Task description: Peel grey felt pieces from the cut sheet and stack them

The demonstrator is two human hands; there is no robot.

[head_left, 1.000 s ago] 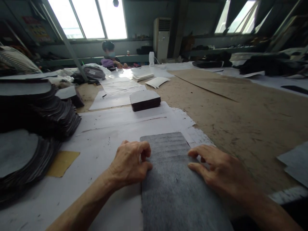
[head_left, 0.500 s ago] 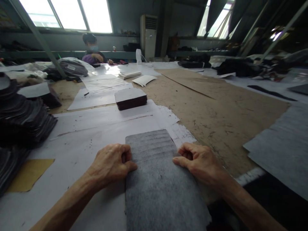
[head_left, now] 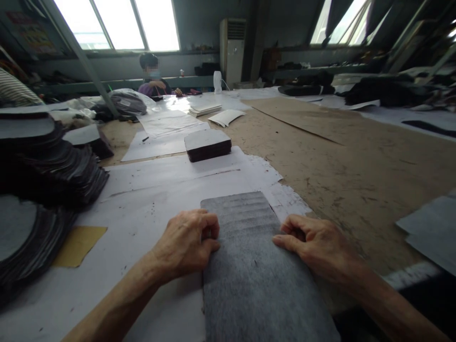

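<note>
A long grey felt-like sheet [head_left: 263, 280] with rounded far corners lies in front of me on white paper [head_left: 149, 247]. Faint crosswise ripples run over its far end. My left hand [head_left: 194, 240] pinches the sheet's left edge, thumb on top and fingers curled. Opposite it, my right hand [head_left: 309, 240] pinches the right edge in the same way. The fingertips under the edges are hidden. Beyond the sheet sits a small stack of dark pieces with a pale top [head_left: 208, 145].
Tall stacks of dark cut pieces [head_left: 71, 175] stand at the left, beside a yellow-brown card [head_left: 80, 244]. Brown board [head_left: 313, 166] covers the table to the right, with grey sheets [head_left: 431, 228] at its edge. A co-worker [head_left: 153, 80] sits at the far side.
The view has turned slightly left, so everything appears shifted right. Both hands keep their places at the sheet's edges, and the sheet looks the same.
</note>
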